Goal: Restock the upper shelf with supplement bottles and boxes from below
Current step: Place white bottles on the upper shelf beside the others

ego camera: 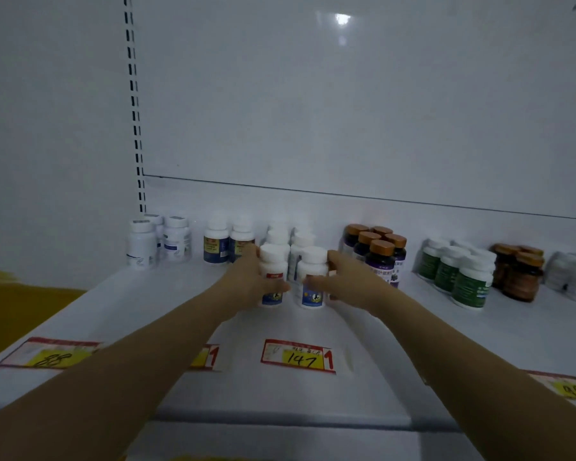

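A white back panel [346,111] fills the upper half of the view, with a slotted upright [134,104] running down its left edge. Below it lies the white shelf [113,311], and the bottles stand in clusters along its back.

Both forearms reach in from the bottom corners and meet at the middle cluster. The left hand [246,281] wraps the left front bottle [273,271], with its thumb laid across the label. The right hand [346,277] grips the right front bottle [311,277] in the same way. These two white, white-capped bottles stand upright and just beside each other on the shelf (whether their sides touch is hard to tell). They are at the front of a double row of matching white bottles [290,237].

The other clusters, from left to right:
- pale bottles [160,241] near the upright
- two blue-and-yellow labelled bottles [228,242] just beside the left hand
- dark orange-capped bottles [379,257] close behind the right hand
- green-labelled bottles [456,274]
- brown bottles [519,271]
- more white ones [572,277], blurred at the right edge

Price tags lie flat along the shelf front:
- the "147" tag [298,357] sits between the forearms
- the "88" tag [50,356] is far left
- a third tag [210,357] is half hidden by the left forearm
- a fourth tag [572,389] is at the right edge
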A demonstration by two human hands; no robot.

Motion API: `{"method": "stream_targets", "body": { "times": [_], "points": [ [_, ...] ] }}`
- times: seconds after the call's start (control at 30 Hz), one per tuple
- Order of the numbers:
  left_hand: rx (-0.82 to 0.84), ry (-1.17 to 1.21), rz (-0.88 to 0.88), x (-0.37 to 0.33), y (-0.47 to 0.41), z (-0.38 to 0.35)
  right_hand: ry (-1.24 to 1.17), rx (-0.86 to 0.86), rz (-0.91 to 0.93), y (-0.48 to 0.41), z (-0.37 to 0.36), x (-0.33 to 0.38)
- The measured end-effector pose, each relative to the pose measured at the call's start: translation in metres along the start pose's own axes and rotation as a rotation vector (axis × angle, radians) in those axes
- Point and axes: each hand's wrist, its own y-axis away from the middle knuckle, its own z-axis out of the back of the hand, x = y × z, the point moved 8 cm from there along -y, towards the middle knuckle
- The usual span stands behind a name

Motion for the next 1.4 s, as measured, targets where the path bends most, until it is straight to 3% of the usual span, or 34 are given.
{"method": "stream_targets", "body": {
  "times": [0.13,0.43,0.87,1.2,1.3,1.4],
  "points": [
    [0.03,-0.142,-0.102,-0.005,-0.01,-0.004,0.173,-0.115,-0.01,-0.003,-0.003,0.002],
    [0.077,-0.339,-0.186,-0.003,-0.032,-0.012,0.218,-0.209,-0.047,-0.009,-0.008,0.015],
    [0.126,-0.391,-0.141,0.015,-0.062,-0.017,0.258,-0.178,-0.091,-0.021,-0.012,0.01],
    [0.038,-0.413,-0.017,0.01,-0.032,-0.004,0.401,-0.059,-0.164,0.001,-0.008,-0.002],
    [-0.014,-0.647,-0.015,0.004,-0.016,0.011,0.511,-0.019,-0.188,0.021,-0.001,0.001],
    [0.039,-0.915,0.006,-0.006,0.004,0.02,0.627,0.017,-0.139,0.043,0.005,0.014]
  ]
}}
